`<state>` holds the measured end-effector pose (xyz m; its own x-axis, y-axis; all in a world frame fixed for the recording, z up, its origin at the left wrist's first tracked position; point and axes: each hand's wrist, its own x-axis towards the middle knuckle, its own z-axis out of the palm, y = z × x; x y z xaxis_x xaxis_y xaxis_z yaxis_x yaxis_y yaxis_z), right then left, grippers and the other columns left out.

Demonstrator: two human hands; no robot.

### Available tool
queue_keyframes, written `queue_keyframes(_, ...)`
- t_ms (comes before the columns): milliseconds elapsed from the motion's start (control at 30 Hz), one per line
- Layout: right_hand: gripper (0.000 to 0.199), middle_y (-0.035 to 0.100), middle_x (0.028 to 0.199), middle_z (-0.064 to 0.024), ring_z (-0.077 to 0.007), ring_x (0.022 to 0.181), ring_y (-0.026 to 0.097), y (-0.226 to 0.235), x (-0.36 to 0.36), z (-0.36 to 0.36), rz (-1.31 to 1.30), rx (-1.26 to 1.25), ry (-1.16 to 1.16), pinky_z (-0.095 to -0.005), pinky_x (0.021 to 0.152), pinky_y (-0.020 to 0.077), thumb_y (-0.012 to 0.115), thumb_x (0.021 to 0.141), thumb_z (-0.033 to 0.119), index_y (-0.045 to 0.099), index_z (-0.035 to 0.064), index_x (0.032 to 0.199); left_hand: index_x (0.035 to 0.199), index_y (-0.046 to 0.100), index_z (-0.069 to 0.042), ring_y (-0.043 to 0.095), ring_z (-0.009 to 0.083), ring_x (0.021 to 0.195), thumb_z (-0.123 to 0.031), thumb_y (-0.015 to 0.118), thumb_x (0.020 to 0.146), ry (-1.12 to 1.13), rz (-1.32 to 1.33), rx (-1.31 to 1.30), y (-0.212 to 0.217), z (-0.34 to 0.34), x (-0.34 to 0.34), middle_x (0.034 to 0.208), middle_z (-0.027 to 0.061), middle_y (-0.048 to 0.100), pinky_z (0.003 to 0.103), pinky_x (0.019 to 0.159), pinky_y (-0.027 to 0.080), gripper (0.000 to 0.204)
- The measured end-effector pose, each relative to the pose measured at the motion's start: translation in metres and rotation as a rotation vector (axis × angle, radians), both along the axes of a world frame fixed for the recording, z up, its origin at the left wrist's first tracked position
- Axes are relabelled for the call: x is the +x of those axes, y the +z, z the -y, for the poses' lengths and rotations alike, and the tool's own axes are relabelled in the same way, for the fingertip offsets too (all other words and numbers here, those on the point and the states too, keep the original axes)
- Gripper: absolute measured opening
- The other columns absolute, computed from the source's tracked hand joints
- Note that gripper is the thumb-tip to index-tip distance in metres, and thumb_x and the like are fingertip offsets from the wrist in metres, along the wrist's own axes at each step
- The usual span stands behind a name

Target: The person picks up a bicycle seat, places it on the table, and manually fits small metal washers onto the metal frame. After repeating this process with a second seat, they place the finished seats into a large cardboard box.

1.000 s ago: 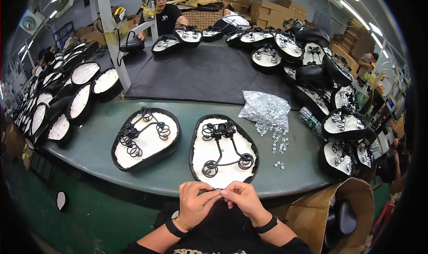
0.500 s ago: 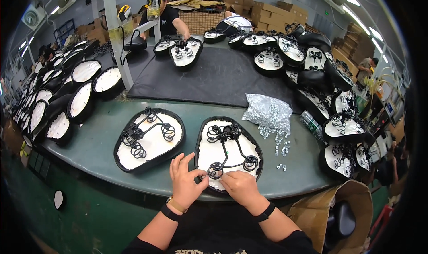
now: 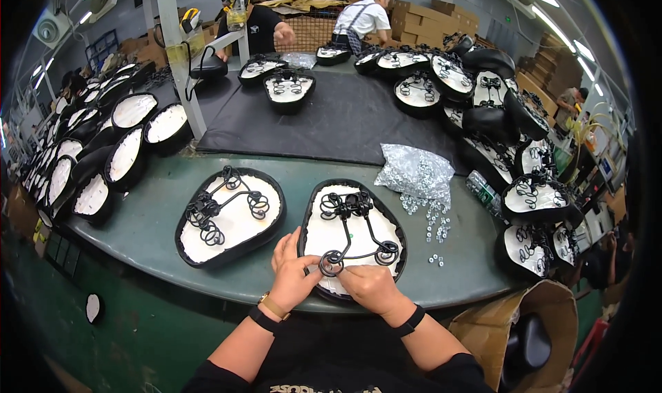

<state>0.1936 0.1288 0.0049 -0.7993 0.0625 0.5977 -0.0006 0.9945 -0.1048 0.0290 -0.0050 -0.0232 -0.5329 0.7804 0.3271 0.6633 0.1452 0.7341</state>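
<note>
An upturned bicycle saddle (image 3: 321, 231) with a white underside and black rim lies in front of me at the table's near edge. Its black wire spring frame (image 3: 347, 236) has coils at both ends. My left hand (image 3: 292, 281) wraps its fingers along the saddle's left rim, thumb reaching to the near-left coil (image 3: 332, 263). Close by, my right hand (image 3: 372, 287) is closed, its fingertips pinched against the same coil; anything small between them is hidden. Left of this saddle rests a second upturned saddle (image 3: 238, 236), also fitted with a spring frame.
A clear plastic bag (image 3: 414, 172) of metal nuts lies right of the saddles, with loose nuts (image 3: 434, 224) spilled beside it. Saddles are piled along both sides. A cardboard box (image 3: 483, 324) stands at lower right. Two people work across the table near a metal post (image 3: 181, 62).
My left hand's raised fingers have lowered onto the saddle's rim. My right hand stays at the coil. Across the table, one person's hand has drawn back from a saddle and another person has straightened up.
</note>
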Motion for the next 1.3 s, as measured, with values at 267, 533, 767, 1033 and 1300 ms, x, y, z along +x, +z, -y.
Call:
queue_keyframes(267, 0.005, 0.061, 0.079, -0.0063, -0.0247, 0.076, 0.065, 0.000, 0.002, 0.022, -0.061, -0.227, -0.110, -0.0382, 0.063, 0.0527, 0.071, 0.082, 0.008, 0.067, 0.0077, 0.084, 0.092, 0.082, -0.017, 0.032, 0.0419, 0.145, -0.019, 0.085, 0.074, 0.072, -0.140, -0.023, 0.008, -0.004, 0.008, 0.158, 0.0229, 0.041, 0.053, 0.119, 0.020, 0.018)
queue_keyframes(533, 0.007, 0.059, 0.077, -0.0046, -0.0246, 0.076, 0.064, -0.003, 0.002, 0.021, 0.026, -0.277, -0.159, -0.0384, 0.063, 0.0527, 0.073, 0.081, 0.015, 0.071, 0.0106, 0.086, 0.104, 0.082, -0.013, 0.033, 0.0437, 0.144, -0.016, 0.081, 0.076, -0.035, -0.036, 0.102, -0.007, 0.011, 0.000, 0.158, 0.0257, 0.039, 0.051, 0.120, 0.028, 0.028)
queue_keyframes(767, 0.005, 0.058, 0.073, -0.0019, -0.0220, 0.071, 0.063, -0.006, 0.002, 0.019, -0.008, -0.268, -0.172, -0.0371, 0.059, 0.0522, 0.073, 0.080, 0.015, 0.072, 0.0121, 0.085, 0.113, 0.079, -0.016, 0.032, 0.0429, 0.146, -0.029, 0.076, 0.087, -0.173, -0.356, -0.003, 0.029, 0.030, -0.002, 0.162, 0.0246, 0.034, 0.056, 0.118, 0.028, 0.029)
queue_keyframes(1033, 0.005, 0.060, 0.072, -0.0026, -0.0228, 0.069, 0.063, 0.000, 0.001, 0.020, -0.003, -0.288, -0.155, -0.0372, 0.059, 0.0520, 0.073, 0.080, 0.013, 0.071, 0.0090, 0.080, 0.115, 0.076, -0.013, 0.036, 0.0359, 0.145, -0.033, 0.072, 0.090, -0.121, -0.618, -0.109, 0.032, 0.032, 0.015, 0.160, 0.0197, 0.039, 0.064, 0.117, 0.026, 0.032)
queue_keyframes(1300, 0.005, 0.058, 0.072, -0.0027, -0.0229, 0.068, 0.062, 0.004, 0.000, 0.020, -0.002, -0.215, -0.097, -0.0376, 0.058, 0.0510, 0.073, 0.081, 0.013, 0.070, 0.0093, 0.084, 0.122, 0.073, -0.011, 0.041, 0.0348, 0.143, -0.029, 0.068, 0.090, -0.057, -0.645, -0.106, 0.028, 0.028, 0.016, 0.152, 0.0191, 0.048, 0.062, 0.118, 0.028, 0.036)
